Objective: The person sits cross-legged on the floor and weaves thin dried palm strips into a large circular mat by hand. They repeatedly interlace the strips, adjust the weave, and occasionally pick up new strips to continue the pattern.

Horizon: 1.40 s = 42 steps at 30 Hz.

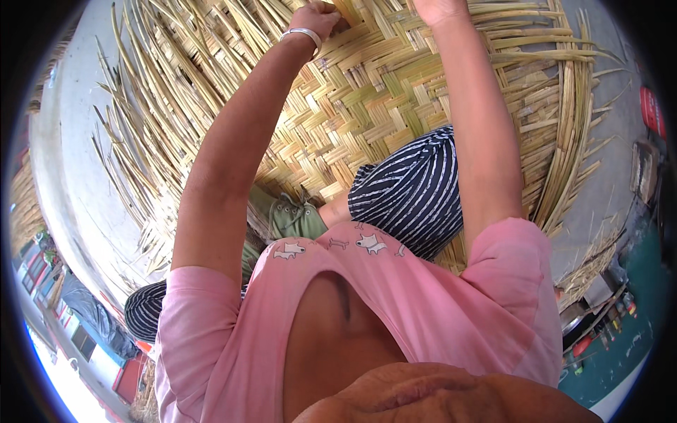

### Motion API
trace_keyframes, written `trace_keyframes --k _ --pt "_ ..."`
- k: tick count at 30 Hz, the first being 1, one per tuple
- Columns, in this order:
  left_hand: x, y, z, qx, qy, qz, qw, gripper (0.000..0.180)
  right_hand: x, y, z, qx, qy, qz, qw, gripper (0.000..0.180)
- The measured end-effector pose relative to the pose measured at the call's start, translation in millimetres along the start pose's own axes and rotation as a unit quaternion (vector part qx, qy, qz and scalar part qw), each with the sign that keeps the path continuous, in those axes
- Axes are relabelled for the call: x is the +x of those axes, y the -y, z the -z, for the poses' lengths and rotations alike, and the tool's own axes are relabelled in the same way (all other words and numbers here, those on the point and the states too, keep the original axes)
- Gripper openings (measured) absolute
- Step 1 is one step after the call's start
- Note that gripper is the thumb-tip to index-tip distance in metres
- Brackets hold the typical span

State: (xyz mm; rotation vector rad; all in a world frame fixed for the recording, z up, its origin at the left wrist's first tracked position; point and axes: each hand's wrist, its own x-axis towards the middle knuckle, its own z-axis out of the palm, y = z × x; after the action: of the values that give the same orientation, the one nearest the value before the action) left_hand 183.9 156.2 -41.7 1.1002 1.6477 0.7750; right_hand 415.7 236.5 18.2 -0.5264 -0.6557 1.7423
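A woven reed mat [381,99] lies beneath me, with a zigzag pattern of flat, straw-coloured and greenish strips. At the upper edge of the head view my left hand [319,19], a silver bangle on its wrist, is closed with its fingers down on the weave. It seems to pinch a flat reed strip [347,13] there; the fingertips are partly hidden. Further right, the upper edge cuts off my right hand [440,10] over the mat, so its fingers are out of sight. Long loose reed ends [151,106] fan out along the mat's left side.
My striped trouser leg [409,187] and green shoe [296,217] rest on the mat. Grey concrete floor [70,162] surrounds it. At the right lie a red object [652,113] and reed scraps [592,264]. A dark plastic sheet [95,307] is at the lower left.
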Motion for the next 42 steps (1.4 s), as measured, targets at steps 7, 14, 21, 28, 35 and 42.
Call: trace_keyframes --k 7,14,21,28,35,42 --pt "-7 -27 6 0.080 0.061 0.051 0.994 0.021 -27 7 -8 -0.202 -0.062 0.059 0.976 0.015" --pt "-17 -37 2 0.141 0.043 0.017 0.989 0.042 -31 4 10 -0.505 -0.187 0.162 0.827 0.034" --pt "-44 -46 -21 0.244 -0.061 -0.014 0.968 0.050 -10 27 30 -0.744 -0.210 0.157 0.615 0.025" --pt "-52 -29 -64 0.229 -0.370 -0.319 0.842 0.025 -6 29 51 -0.576 -0.352 0.128 0.726 0.029" --pt "-14 -57 -81 0.297 -0.033 -0.201 0.933 0.036 7 38 77 -0.524 -0.373 0.146 0.752 0.030" --pt "-35 -76 -84 0.174 -0.154 -0.122 0.965 0.030 3 40 10 -0.625 -0.181 0.206 0.731 0.045"
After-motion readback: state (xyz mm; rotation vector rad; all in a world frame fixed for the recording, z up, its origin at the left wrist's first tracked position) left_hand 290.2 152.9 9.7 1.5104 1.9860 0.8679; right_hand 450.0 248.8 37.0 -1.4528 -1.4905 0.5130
